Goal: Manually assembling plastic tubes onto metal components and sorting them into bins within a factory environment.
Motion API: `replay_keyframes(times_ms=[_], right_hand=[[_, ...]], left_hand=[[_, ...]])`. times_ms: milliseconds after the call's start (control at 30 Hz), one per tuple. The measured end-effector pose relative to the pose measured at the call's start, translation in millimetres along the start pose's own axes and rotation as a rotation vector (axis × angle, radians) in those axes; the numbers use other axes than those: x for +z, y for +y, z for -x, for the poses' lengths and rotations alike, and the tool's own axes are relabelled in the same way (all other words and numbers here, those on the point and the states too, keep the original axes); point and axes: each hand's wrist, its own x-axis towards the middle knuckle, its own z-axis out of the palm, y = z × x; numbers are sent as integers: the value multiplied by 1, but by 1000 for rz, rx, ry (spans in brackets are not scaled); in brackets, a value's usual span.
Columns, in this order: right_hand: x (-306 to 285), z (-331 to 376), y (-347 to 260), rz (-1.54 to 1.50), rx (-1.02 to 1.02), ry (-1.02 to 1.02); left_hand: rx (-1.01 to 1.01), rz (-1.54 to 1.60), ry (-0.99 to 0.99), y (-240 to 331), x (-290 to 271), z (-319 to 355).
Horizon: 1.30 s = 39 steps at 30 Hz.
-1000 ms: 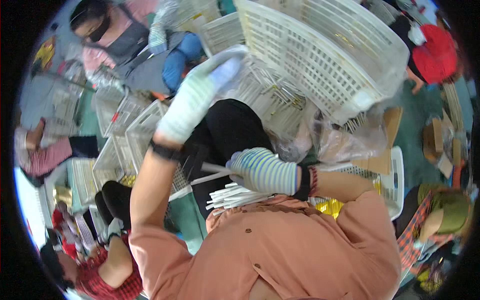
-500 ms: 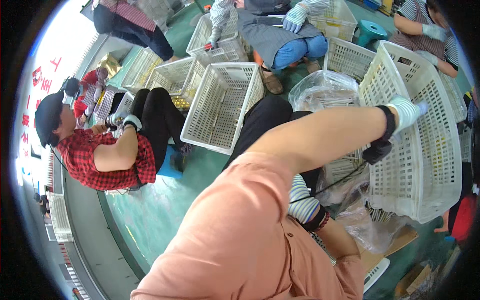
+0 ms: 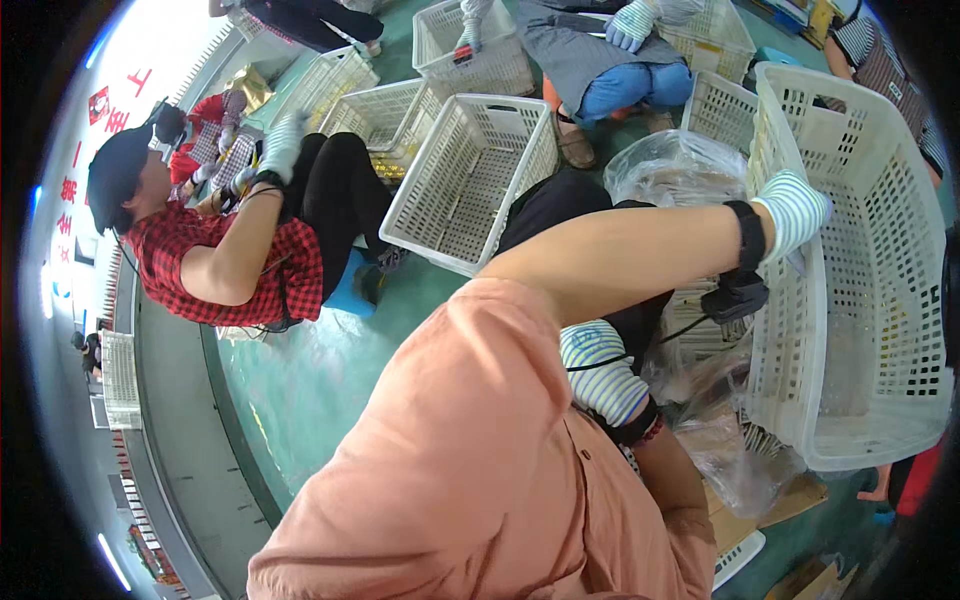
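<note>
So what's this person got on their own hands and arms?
Both hands wear knit gloves striped white and pale blue-green: the left hand and the right hand. The left wrist has a black band with a small black device hanging below. A salmon-pink short sleeve covers the upper arm.

Plastic bag (image 3: pixel 680 165) left of basket (image 3: pixel 850 300)

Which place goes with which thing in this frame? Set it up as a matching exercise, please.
Things:
1. left hand
2. right hand
3. clear plastic bag
4. person in red checked shirt

Places:
A. seated low on the green floor, picture left
B. on the rim of the tilted white basket
C. low down, under the outstretched arm
D. beyond the outstretched arm, between baskets

Pairs: 1-B, 2-C, 3-D, 4-A
</note>
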Motion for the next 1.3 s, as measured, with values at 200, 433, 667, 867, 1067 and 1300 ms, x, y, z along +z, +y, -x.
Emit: replay_keyframes(times_ms=[200, 433, 667, 867, 1067, 1300], right_hand=[[13, -3, 0, 91, -48, 29], [62, 20, 13, 112, -186, 283], [78, 21, 45, 144, -352, 287], [85, 9, 58, 63, -375, 249], [34, 9, -6, -12, -182, 121], [22, 15, -23, -4, -105, 78]], left_hand=[[-8, 200, 91, 97, -30, 133], [89, 268, 345, 143, -53, 260], [153, 134, 531, 137, -78, 302], [200, 341, 541, 138, -85, 330], [311, 561, 609, 150, -98, 401], [328, 559, 750, 149, -118, 456]])
